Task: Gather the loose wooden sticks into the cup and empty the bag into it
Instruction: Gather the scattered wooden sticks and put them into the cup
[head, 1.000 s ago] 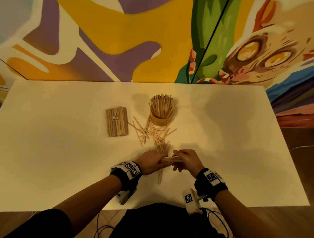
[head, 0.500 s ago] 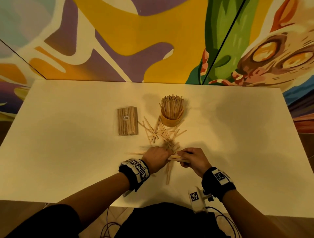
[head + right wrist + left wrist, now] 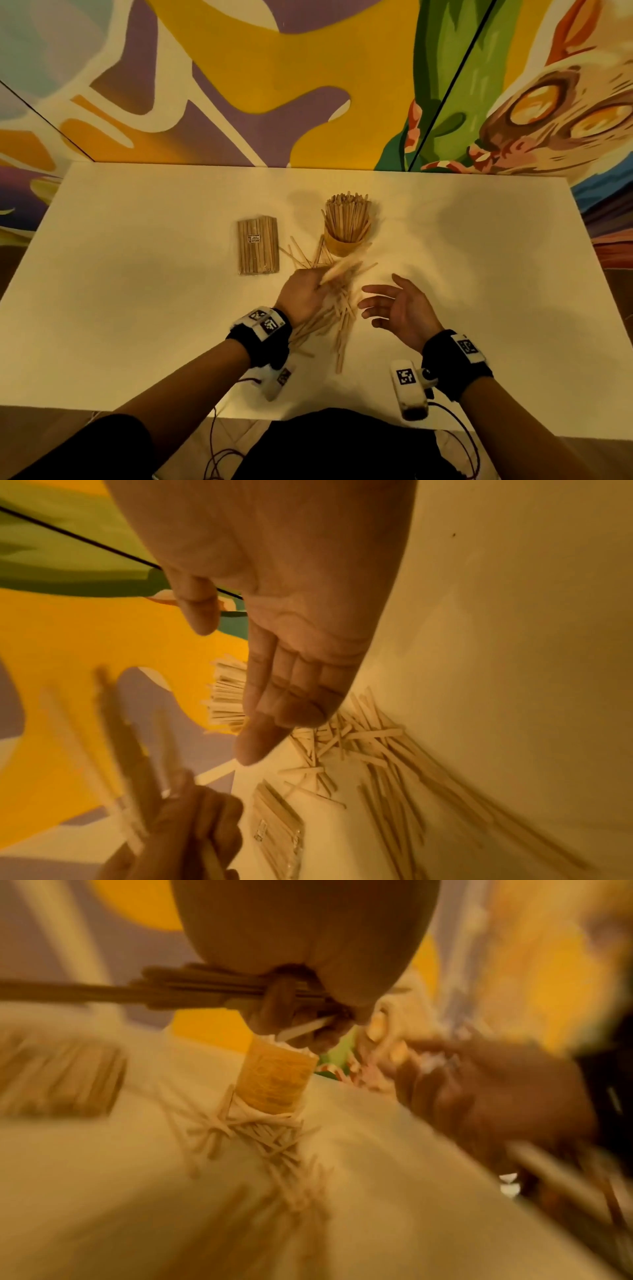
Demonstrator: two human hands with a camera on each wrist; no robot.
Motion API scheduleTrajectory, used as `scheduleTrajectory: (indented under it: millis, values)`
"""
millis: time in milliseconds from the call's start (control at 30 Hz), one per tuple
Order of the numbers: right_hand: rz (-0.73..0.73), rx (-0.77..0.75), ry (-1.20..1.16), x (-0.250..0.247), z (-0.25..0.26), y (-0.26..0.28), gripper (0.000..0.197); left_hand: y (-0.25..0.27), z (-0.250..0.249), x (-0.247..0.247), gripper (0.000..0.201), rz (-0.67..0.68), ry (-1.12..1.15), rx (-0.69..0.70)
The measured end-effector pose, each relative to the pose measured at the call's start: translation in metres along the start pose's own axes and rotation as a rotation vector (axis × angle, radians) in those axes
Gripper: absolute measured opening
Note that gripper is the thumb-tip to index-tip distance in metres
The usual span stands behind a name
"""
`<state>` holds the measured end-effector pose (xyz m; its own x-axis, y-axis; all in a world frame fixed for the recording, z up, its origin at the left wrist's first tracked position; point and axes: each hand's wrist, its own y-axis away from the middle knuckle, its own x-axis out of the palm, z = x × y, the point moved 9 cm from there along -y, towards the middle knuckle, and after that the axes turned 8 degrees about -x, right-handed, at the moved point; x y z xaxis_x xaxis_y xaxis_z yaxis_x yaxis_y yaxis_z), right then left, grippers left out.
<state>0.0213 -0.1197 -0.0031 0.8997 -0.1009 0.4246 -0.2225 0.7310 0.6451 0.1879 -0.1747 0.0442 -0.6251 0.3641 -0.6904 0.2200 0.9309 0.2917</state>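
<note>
Lower centre of head view: loose sticks (image 3: pixel 337 320) scattered on white table (image 3: pixel 137 308), long axes mostly running up-frame toward cup, pile reaching from near table's bottom edge up to cup base. Left hand (image 3: pixel 303 296) just left of pile, curled round a bundle of sticks (image 3: pixel 342 269), bundle pointing up-right at cup; left wrist view blurred, but fingers look wrapped round bundle (image 3: pixel 192 988) with cup (image 3: pixel 276 1079) right below-ahead. Right hand (image 3: pixel 399 308) right of pile, spread flat, palm turned inward, holding nothing; confirmed in right wrist view (image 3: pixel 291 601), fingers straight. Further up, centre frame: cup (image 3: pixel 346 245) upright, already packed with standing sticks, touching top of loose pile. Left of cup, apart from it: sealed bag (image 3: pixel 257 245) of sticks lying flat, long axis up-frame, not opened yet. Key relation: cup lies up and slightly right of left hand's bundle; left hand nearer bag, both hands about equally near cup.
</note>
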Motion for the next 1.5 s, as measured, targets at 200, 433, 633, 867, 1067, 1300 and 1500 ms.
scheduleTrajectory:
  millis: [200, 433, 633, 867, 1067, 1300, 1500]
  values:
    - [0.134, 0.229, 0.390, 0.034, -0.043, 0.002, 0.031, -0.002, 0.041, 0.005, 0.045, -0.101, 1.065, -0.472]
    - [0.309, 0.348, 0.460, 0.073, -0.067, 0.016, 0.027, 0.010, 0.047, 0.016, 0.044, -0.168, 1.367, -0.588]
    - [0.230, 0.384, 0.279, 0.067, -0.075, 0.014, 0.026, 0.015, 0.052, 0.000, 0.040, -0.305, 1.308, -0.505]
    - [0.201, 0.341, 0.055, 0.081, -0.061, 0.006, 0.027, 0.016, 0.034, 0.011, 0.035, -0.249, 1.287, -0.422]
    - [0.160, 0.260, -0.111, 0.086, -0.038, -0.001, 0.025, 0.024, 0.004, 0.010, 0.034, -0.199, 1.145, -0.368]
    - [0.107, 0.021, 0.192, 0.055, 0.012, -0.007, 0.028, 0.036, -0.004, 0.030, 0.040, 0.143, 0.964, -0.372]
    - [-0.054, -0.396, 0.483, 0.038, 0.093, -0.017, 0.037, 0.056, -0.007, 0.048, 0.035, 0.479, 0.741, -0.417]
